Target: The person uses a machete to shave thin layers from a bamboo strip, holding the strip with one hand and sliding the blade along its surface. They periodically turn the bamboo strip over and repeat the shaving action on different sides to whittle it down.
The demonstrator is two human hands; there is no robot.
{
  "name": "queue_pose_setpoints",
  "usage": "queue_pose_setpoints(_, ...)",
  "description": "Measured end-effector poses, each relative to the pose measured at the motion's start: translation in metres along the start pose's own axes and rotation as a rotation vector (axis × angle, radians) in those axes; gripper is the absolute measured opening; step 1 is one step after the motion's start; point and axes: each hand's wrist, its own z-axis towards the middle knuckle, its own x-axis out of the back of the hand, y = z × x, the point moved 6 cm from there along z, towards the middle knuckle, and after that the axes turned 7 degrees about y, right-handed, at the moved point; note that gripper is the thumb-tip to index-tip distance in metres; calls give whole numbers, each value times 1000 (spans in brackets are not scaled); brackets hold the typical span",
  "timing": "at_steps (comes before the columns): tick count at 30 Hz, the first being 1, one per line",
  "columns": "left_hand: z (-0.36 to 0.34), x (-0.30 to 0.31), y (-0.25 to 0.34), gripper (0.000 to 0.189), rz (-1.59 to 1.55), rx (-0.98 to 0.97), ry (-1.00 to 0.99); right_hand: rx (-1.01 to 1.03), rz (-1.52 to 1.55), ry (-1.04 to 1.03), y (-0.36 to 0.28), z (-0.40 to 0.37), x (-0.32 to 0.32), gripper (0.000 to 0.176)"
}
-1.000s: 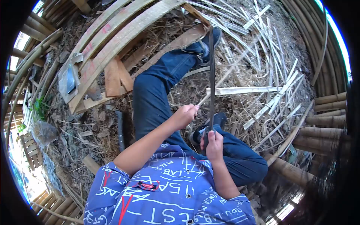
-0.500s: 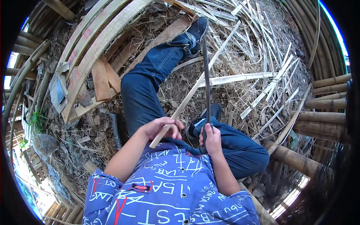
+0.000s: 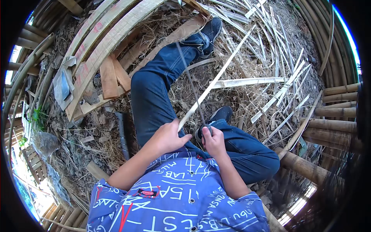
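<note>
My left hand [image 3: 168,138] is closed around the lower end of a long pale bamboo strip [image 3: 227,65], which slants up to the right, away from my body. The grip in my right hand [image 3: 213,142] belongs to a long, thin-bladed knife [image 3: 189,77]. Its blade is seen nearly edge-on, slightly blurred, leaning up to the left. Blade and strip cross in this view a little above my hands. Most of the knife's handle is hidden by my fingers. Both hands are just in front of my shirt, between my bent legs.
Pale split strips [image 3: 266,42] and shavings litter the ground ahead. Curved planks [image 3: 104,50] and short brown boards [image 3: 110,77] lie to the left. A dark, sheath-like object [image 3: 123,133] lies beside my leg. Bamboo poles [image 3: 332,112] form a wall on the right.
The knife has swung from upright to leaning left across the strip. My left hand has turned and closed on the strip's lower end. My right hand has moved slightly left and up.
</note>
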Motion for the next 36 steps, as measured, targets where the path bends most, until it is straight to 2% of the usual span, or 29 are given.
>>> queue_pose_setpoints(2,-1,-6,3,44,-11,42,-65,161,-167,19,-6,2,-6,41)
queue_pose_setpoints(4,-1,-11,6,45,-157,-55,-37,175,-277,18,-21,1,-8,43)
queue_pose_setpoints(6,-1,-11,4,46,-146,-40,-54,277,-531,18,-29,1,-12,47)
queue_pose_setpoints(10,-7,-12,6,44,-27,3,-80,272,-609,-1,-27,8,-6,50)
queue_pose_setpoints(12,-10,-14,11,42,4,-12,-98,273,-674,90,-29,17,8,50)
queue_pose_setpoints(16,-21,-20,18,34,28,-53,-117,208,-667,256,1,59,56,54)
queue_pose_setpoints(19,-26,-20,21,33,30,-52,-116,124,-688,281,11,87,85,57)
queue_pose_setpoints(24,-28,-8,25,34,46,-37,-94,171,-761,319,12,113,93,62)
queue_pose_setpoints(29,-52,-1,25,33,17,-13,-160,16,-611,457,31,167,136,68)
queue_pose_setpoints(32,-54,7,20,33,1,-35,-132,45,-715,510,12,168,143,68)
queue_pose_setpoints(36,-56,13,13,33,-13,39,-172,35,-782,501,2,168,142,66)
